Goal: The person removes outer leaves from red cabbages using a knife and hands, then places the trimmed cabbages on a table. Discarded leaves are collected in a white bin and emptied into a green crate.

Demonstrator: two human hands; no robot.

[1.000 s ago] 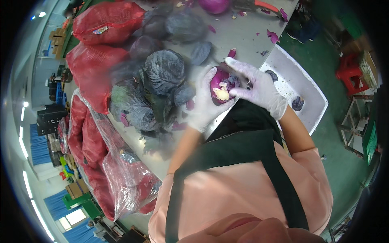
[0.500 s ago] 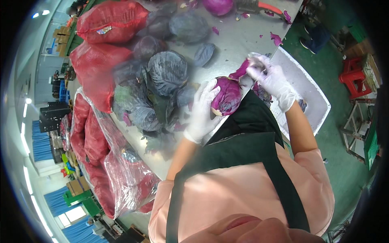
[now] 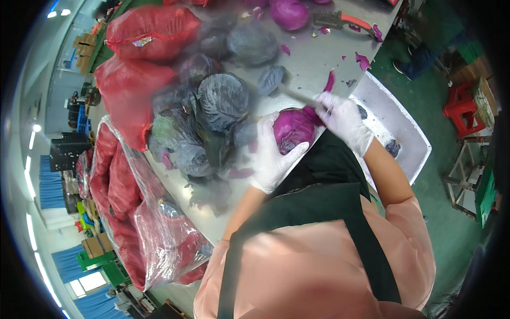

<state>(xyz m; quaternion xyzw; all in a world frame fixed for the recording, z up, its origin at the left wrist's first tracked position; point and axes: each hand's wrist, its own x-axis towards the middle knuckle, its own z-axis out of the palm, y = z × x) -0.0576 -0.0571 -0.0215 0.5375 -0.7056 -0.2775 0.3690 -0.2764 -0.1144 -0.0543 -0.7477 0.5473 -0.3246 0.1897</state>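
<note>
A peeled red cabbage (image 3: 294,129) rests at the near edge of the metal table. My gloved left hand (image 3: 270,154) is wrapped around its left and near side, thumb across the front. My gloved right hand (image 3: 344,121) is closed at the cabbage's right side. From its fingers a narrow grey knife blade (image 3: 297,97), blurred, points to the far left; the handle is hidden in the grip. A purple leaf piece (image 3: 330,81) lies just beyond that hand. Left of the cabbage, several unpeeled dark cabbages (image 3: 223,101) are heaped, with loose outer leaves around them.
Red mesh sacks (image 3: 151,33) stand along the left. A white bin (image 3: 419,143) with some leaf scraps sits right of the table. Another knife with a red handle (image 3: 357,21) and a peeled cabbage (image 3: 289,13) lie at the far end. A red stool (image 3: 463,109) stands on the green floor.
My right hand has come left and nearer, from beside the bin to the cabbage; the blade now shows. The cabbage has turned, and the left thumb now lies across its front.
</note>
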